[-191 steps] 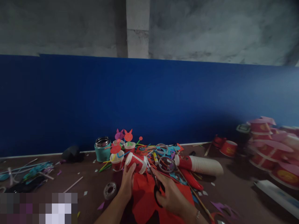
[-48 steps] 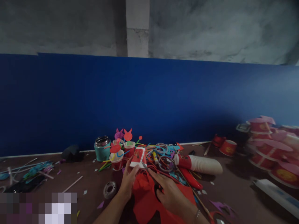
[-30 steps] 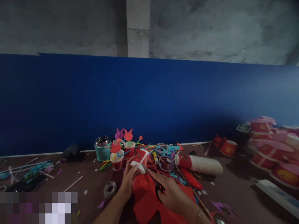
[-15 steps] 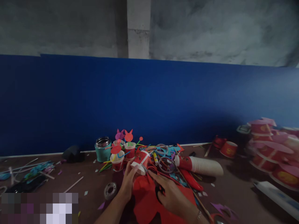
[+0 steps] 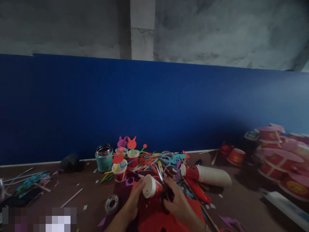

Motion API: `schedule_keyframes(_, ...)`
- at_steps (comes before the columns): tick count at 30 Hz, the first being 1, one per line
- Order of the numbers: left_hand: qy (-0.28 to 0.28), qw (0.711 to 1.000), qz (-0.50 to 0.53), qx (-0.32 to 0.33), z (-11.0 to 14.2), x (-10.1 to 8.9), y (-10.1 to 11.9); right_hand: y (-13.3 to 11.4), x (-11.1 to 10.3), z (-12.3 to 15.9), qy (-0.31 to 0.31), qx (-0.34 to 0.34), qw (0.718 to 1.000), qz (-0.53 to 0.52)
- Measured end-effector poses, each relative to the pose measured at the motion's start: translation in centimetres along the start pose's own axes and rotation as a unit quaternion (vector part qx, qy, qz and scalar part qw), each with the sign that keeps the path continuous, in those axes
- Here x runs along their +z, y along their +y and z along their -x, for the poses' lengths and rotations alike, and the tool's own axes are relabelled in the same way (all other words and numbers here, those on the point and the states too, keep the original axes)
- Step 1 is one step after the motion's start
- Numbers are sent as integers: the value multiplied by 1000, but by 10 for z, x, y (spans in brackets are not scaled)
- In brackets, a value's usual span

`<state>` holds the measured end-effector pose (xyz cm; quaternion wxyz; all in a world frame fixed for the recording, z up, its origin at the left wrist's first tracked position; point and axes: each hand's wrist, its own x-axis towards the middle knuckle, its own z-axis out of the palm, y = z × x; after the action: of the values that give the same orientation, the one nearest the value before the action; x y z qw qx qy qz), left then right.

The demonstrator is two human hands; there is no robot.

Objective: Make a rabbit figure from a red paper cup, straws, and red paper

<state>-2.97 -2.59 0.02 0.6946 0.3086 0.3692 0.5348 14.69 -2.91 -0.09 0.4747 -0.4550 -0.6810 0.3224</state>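
My left hand (image 5: pixel 135 200) grips a red paper cup (image 5: pixel 151 189) on its side, its white bottom turned toward me. My right hand (image 5: pixel 177 203) is closed on black-handled scissors (image 5: pixel 164 188), whose blades point up past the cup's right side. Both hands hover over a sheet of red paper (image 5: pixel 159 219) lying on the brown table (image 5: pixel 241 199). Behind the hands lies a heap of coloured straws and paper scraps (image 5: pixel 159 159).
A tape roll (image 5: pixel 111 204) lies left of my left hand. Behind stand a teal jar (image 5: pixel 103 158) and small decorated cups (image 5: pixel 126 156). A stack of paper cups (image 5: pixel 205 174) lies on its side to the right. More red cups (image 5: pixel 277 154) crowd the far right, against a blue wall.
My left hand has turned the cup from upright onto its side and drawn it nearer to me. My right hand has raised the scissors up against the cup.
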Motion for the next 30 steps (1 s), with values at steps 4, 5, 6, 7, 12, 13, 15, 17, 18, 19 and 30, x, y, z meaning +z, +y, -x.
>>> schedule_keyframes(4,-76,994,36,65,1,8,-5,-7,8,0,29,126,966,-226)
schedule_keyframes(5,-86,993,34,76,2,11,-6,-10,9,1,21,143,952,-271)
schedule_keyframes(6,-86,993,27,74,4,13,-7,-14,9,3,4,156,940,-304)
schedule_keyframes(7,-78,995,19,65,5,15,-7,-17,9,5,-17,169,930,-326)
schedule_keyframes(12,-26,998,19,45,5,13,-10,-17,11,9,-40,184,937,-295)
schedule_keyframes(13,-11,998,22,53,4,12,-10,-14,12,8,-26,167,949,-265)
schedule_keyframes(15,26,997,26,64,0,9,-11,-7,13,6,6,121,975,-187)
schedule_keyframes(17,58,996,33,66,-3,9,-11,0,12,5,28,77,991,-106)
schedule_keyframes(18,66,995,37,63,-4,9,-11,2,12,5,28,60,995,-70)
schedule_keyframes(19,69,995,41,61,-4,10,-10,3,11,6,20,48,998,-38)
schedule_keyframes(30,85,995,4,45,-3,5,-2,-13,8,15,-41,-3,998,39)
